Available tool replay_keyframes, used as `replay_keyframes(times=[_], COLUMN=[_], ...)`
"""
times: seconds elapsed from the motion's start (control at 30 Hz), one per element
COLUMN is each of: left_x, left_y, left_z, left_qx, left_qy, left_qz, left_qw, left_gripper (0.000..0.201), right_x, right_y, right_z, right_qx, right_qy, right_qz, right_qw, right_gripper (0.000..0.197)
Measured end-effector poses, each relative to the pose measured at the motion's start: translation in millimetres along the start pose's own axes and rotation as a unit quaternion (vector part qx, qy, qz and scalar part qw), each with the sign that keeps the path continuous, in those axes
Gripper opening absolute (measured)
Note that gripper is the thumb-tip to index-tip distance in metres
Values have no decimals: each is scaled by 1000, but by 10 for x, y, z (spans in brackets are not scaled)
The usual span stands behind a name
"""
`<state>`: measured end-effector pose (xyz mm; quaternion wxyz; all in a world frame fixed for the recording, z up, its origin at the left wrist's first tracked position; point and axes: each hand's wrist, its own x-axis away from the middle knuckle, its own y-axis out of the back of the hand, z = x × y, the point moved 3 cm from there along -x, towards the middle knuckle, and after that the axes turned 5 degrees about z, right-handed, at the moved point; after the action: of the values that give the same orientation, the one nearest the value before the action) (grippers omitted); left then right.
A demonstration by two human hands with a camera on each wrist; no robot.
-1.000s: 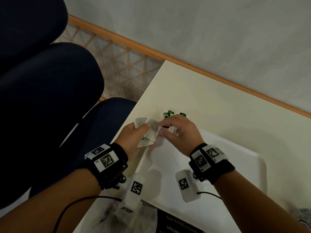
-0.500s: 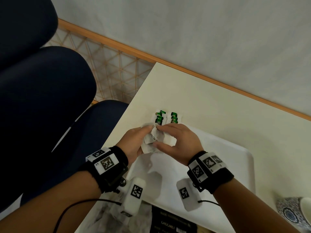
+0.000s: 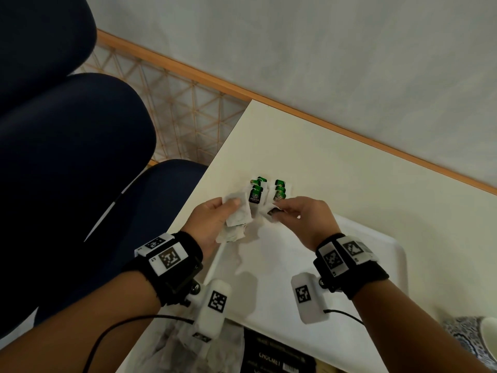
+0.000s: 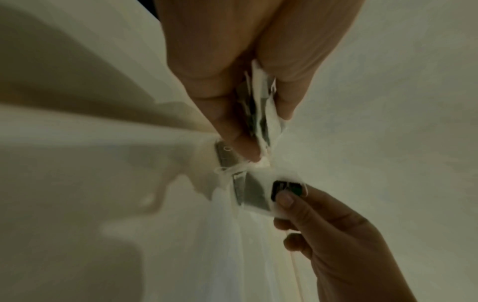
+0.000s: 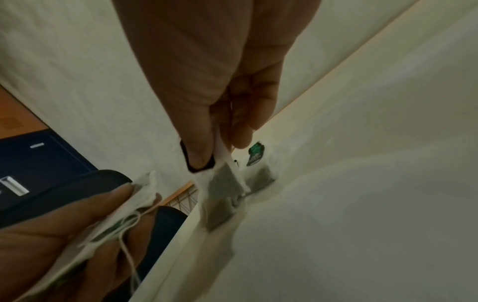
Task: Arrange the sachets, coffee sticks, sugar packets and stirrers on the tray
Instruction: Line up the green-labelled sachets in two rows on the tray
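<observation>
My left hand [image 3: 215, 216] grips a small bundle of white tea sachets [image 3: 236, 216] with strings, seen edge-on between thumb and fingers in the left wrist view [image 4: 261, 114]. My right hand [image 3: 298, 216] pinches one sachet [image 3: 271, 211] by its top over the far left corner of the white tray [image 3: 382, 254]; in the right wrist view this sachet [image 5: 222, 179] hangs from thumb and forefinger. Two short rows of sachets with green tags [image 3: 266, 191] lie at that tray corner, just beyond both hands.
The tray sits on a cream table [image 3: 349, 170] against a wall with a wooden skirting. A dark blue chair [image 3: 80, 157] stands left of the table. A black box [image 3: 277, 359] and a crumpled plastic bag [image 3: 172, 345] lie near me. A patterned cup [image 3: 473, 337] stands at right.
My hands have parted: the right one has drawn a single sachet away from the bundle in the left and now holds it near the laid rows. The camera has shifted, showing more of the rows.
</observation>
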<state>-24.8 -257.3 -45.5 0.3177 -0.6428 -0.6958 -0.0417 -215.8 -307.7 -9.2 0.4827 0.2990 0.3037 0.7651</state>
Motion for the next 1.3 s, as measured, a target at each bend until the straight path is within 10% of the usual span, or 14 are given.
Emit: replay_keyframes(times=[0.2,0.63,1.0,1.3], left_x=[-30,-115,-33,42], left_y=[85,61,-36,-16], left_z=[-60,52,1,2], left_qx=[9,-16,-15,-11], left_qy=[22,89,119,112], left_qz=[-23,-22,-7,17], left_qw=[999,996,993,993], left_gripper=[32,30,39,33], right_x=[-61,-368,31,40], right_y=[-40,14,-275,-275], right_z=[-101,-302,172,279], right_qx=[42,68,80,125], right_qy=[-11,-57,227,249], right_qz=[97,-4,12,-29], right_qw=[994,996,970,960], right_gripper=[20,18,40,31])
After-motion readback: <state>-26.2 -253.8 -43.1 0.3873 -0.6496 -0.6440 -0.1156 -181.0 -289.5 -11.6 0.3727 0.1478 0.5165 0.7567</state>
